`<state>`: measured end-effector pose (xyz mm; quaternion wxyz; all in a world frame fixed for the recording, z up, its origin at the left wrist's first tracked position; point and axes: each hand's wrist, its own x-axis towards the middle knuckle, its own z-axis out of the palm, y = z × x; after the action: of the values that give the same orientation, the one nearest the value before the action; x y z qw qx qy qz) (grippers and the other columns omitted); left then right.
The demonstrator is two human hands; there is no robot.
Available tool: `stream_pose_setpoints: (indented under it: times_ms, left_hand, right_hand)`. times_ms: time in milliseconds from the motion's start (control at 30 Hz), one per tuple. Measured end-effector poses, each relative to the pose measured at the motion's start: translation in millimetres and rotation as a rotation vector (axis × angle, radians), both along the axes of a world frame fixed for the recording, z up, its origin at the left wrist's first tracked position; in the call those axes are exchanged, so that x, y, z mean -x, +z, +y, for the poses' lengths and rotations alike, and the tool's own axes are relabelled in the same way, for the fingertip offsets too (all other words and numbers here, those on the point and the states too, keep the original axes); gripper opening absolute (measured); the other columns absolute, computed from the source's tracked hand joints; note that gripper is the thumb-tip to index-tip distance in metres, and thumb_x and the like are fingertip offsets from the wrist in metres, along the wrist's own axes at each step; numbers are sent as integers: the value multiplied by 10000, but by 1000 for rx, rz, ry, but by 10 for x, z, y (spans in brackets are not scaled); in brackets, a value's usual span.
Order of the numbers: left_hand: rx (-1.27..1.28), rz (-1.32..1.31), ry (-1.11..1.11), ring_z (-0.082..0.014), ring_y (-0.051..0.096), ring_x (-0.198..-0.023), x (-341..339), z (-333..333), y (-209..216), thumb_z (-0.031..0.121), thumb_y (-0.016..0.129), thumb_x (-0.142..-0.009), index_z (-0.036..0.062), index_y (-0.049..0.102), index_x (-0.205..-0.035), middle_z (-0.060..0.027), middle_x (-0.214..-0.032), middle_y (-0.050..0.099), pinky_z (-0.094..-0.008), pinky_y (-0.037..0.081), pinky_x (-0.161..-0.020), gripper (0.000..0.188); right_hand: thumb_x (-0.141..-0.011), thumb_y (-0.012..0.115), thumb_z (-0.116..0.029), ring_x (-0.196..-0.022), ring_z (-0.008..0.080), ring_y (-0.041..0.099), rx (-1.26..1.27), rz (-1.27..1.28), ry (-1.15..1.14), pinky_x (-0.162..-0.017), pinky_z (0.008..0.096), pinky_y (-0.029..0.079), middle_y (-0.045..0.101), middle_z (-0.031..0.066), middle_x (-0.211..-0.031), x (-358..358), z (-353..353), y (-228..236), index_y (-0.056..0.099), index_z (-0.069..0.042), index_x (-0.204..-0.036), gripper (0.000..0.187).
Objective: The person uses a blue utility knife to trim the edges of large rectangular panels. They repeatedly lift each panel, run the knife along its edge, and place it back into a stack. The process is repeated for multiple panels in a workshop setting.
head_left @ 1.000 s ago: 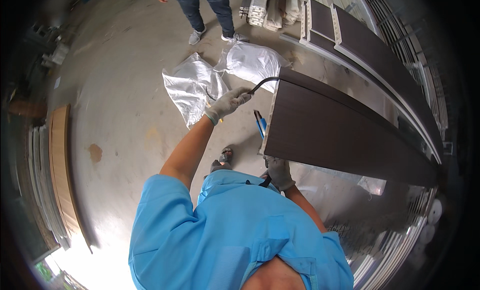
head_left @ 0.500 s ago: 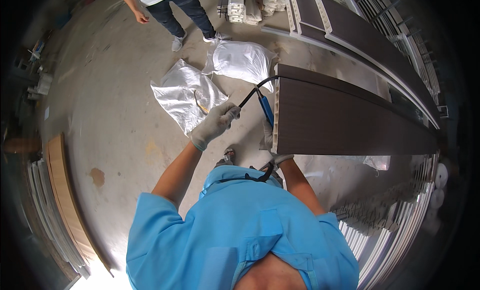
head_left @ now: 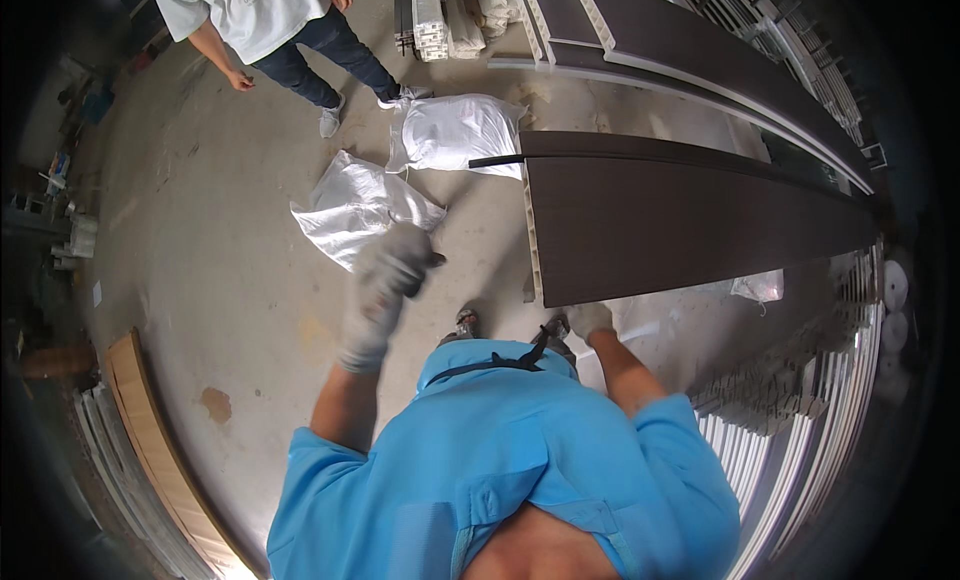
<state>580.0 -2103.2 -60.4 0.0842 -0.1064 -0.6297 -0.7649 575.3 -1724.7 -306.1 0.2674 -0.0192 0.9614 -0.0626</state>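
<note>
My left hand point(head_left: 388, 280), in a grey glove and smeared by motion, is raised left of the panel's end. Its fingers are closed on a piece of black strip, of which only a short dark end shows. A long dark brown panel point(head_left: 680, 220) with a hollow, pale cut end reaches off to the right. From its upper edge a straight stub of black strip point(head_left: 494, 162) sticks out past the end. My gloved right hand point(head_left: 592, 319) is at the panel's lower corner, its fingers mostly hidden behind the panel. The blue-handled cutter is out of sight.
Two white woven sacks point(head_left: 455, 130) lie on the floor ahead. Behind them stands a person point(head_left: 300, 50). More brown panels point(head_left: 690, 60) lie at the far right, with bundled profiles point(head_left: 430, 25) at the back. Long white profiles point(head_left: 800, 460) are stacked near right; a tan board point(head_left: 150, 420) is at left.
The black strip, earlier bent and pulled by my left hand against the blue-handled cutter, is now a short stub. My left hand has come away left and down; the cutter has gone from view.
</note>
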Motion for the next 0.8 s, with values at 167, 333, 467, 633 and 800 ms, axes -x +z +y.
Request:
stream_pose_setpoints:
  times_ms: [167, 333, 467, 633, 800]
  left_hand:
    - [164, -195, 297, -61, 455, -730, 217, -447, -230, 256, 615, -1017, 29, 645, -1037, 27, -864, 553, -227, 409, -670, 229]
    - [1426, 407, 744, -262, 615, -742, 622, -695, 19, 166, 676, -937, 76, 706, -974, -95, -876, 642, -376, 488, -696, 102]
    - [1081, 118, 403, -172, 618, -728, 1153, -602, 496, 162, 623, -993, 25, 686, -1025, -44, -803, 630, -319, 480, -653, 154]
    - [544, 339, 44, -62, 571, -824, 1887, 367, 1267, 259, 549, -1056, -19, 644, -1131, 6, -927, 633, -229, 473, -753, 303]
    - [434, 558, -239, -104, 604, -780, 2378, 1859, 2231, 423, 640, -992, 72, 619, -1059, 12, -846, 626, -267, 489, -695, 359]
  right_hand:
    - [-999, 545, -446, -705, 314, 713, 267, -34, -624, -626, 440, 559, 698, 161, -809, -406, 446, 150, 595, -63, -1031, 388]
    - [-1016, 586, -356, -470, 125, 589, 785, -6, -1170, -410, 280, 478, 555, 29, -649, -716, 608, 96, 545, -109, -943, 261]
    - [-985, 638, -354, -406, 135, 520, 813, 145, -1288, -369, 300, 420, 534, 30, -575, -1278, 764, -40, 548, -91, -954, 280]
    - [-963, 633, -474, -373, 131, 487, 703, 105, -1410, -344, 307, 375, 487, 7, -523, -1991, 1092, -188, 544, -96, -822, 413]
    - [-1000, 602, -393, -342, 140, 439, 812, 185, -1639, -305, 313, 317, 446, -7, -506, -2471, 1517, -361, 535, -112, -819, 341]
